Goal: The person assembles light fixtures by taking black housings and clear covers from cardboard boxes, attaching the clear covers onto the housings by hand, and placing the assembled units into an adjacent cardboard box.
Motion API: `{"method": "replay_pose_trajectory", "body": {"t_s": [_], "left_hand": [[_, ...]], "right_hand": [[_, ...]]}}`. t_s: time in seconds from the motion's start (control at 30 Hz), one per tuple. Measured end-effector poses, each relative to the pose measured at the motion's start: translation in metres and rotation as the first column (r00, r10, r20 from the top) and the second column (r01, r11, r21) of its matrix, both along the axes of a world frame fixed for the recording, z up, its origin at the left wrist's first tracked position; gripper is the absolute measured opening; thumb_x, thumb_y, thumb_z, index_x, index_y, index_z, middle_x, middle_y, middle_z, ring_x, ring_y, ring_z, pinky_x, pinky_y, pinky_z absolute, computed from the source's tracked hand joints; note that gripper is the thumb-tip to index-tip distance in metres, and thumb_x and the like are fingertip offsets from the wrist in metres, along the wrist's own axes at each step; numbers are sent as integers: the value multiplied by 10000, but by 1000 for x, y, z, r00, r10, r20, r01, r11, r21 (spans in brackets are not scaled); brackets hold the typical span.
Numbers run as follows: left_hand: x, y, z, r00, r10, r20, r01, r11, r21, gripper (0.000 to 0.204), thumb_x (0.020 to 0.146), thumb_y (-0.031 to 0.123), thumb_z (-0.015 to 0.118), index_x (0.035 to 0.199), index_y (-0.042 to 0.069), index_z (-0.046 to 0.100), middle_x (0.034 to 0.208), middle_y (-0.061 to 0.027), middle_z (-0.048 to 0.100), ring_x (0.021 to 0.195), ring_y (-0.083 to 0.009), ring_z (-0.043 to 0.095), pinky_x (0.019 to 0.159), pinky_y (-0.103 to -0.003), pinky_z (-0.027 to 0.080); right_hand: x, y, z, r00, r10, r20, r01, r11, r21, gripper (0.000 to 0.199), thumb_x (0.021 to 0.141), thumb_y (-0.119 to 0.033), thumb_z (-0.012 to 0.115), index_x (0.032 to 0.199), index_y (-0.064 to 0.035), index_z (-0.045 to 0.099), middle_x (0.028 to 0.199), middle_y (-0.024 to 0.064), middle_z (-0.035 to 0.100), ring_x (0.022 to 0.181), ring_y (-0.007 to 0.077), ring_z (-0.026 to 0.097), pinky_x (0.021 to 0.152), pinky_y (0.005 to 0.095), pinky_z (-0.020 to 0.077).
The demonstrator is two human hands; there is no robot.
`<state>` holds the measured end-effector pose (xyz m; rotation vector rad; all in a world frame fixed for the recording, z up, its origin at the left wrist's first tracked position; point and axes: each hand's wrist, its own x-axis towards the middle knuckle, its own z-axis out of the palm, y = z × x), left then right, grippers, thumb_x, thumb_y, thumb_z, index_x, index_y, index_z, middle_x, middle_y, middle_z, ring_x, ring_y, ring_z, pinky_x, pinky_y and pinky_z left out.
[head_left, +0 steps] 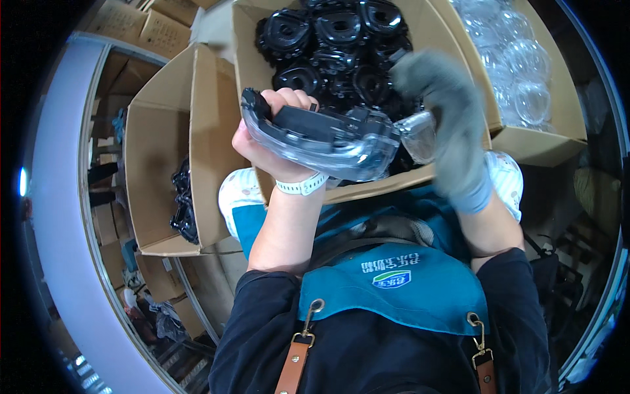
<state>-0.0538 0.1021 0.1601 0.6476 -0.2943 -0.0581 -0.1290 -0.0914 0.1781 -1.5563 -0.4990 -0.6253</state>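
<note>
My left hand point(279, 141), bare and with a white strap at the wrist, is closed around a black moulded part with a clear curved plastic cover point(328, 146). This part lies sideways over the near edge of the middle box, its far end pointing right. Beside that end is a smaller clear plastic piece point(418, 138); whether it is joined to the part cannot be made out. My right hand point(446, 121), in a grey glove, is close to the clear piece, and motion smears its fingers. Behind both hands, several glossy black parts with oval openings point(338, 27) fill the box.
The open cardboard middle box point(453, 33) stands between my knees. At its right, another box point(554, 134) holds several clear plastic shells point(531, 102). On the left, a tall carton point(157, 141) has a few black parts point(185, 217) inside. Further cartons point(164, 33) stand far left.
</note>
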Motion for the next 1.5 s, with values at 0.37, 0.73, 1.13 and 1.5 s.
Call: {"method": "replay_pose_trajectory", "body": {"t_s": [0.37,0.73,1.13,1.5], "left_hand": [[13,66,-20,799,-598,64,338,358,-871,170,750,132,599,666,155,453,614,63,357,593,-94,338,635,-253,338],[55,305,-22,737,187,-649,-470,833,-294,375,946,171,294,1128,21,586,1188,-190,595,1097,-333,563,993,-516,387],[12,222,14,968,247,40,-241,877,417,634,888,366,510,1357,-36,365,1367,-229,431,1282,-316,420,1050,-426,363],[-26,-3,43,462,-485,743,-370,656,658,213,749,90,685,921,18,582,1056,-132,654,933,-291,639,806,-386,492]], "right_hand": [[71,-18,-128,604,-583,-544,-772,-256,-582,1116,593,-549,758,1468,-124,212,1494,162,270,1347,358,312,1068,460,334],[76,-17,-88,499,-460,-734,-639,377,-670,575,710,-494,711,1034,-29,619,996,208,651,927,313,640,794,384,499],[33,22,46,602,87,-793,-298,947,-122,398,768,-292,744,1036,-29,609,883,16,603,812,93,560,724,246,469],[-13,52,-15,815,-248,-524,466,818,337,946,803,-404,699,1471,-61,124,1479,185,242,1346,336,299,1089,468,317]]}}
